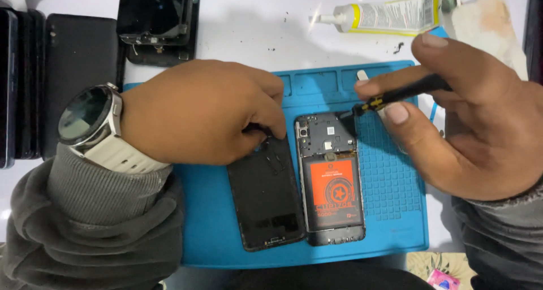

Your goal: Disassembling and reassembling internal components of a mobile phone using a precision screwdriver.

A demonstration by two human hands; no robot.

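Now the black screwdriver (404,92), pinched in the right hand (475,120), is best kept upright on the opened phone (331,177) on the blue mat (390,211), while the left hand (203,112) is closed on the detached back cover (266,194) beside it.

The blue mat (390,222) has bare grid along its right edge and a strip at its near edge. The opened phone (331,180) and black back cover (266,199) fill its middle, touching side by side. At the table's (254,24) far edge, a glue tube (384,13) and stacked phones (158,18) block; white surface lies open between them.
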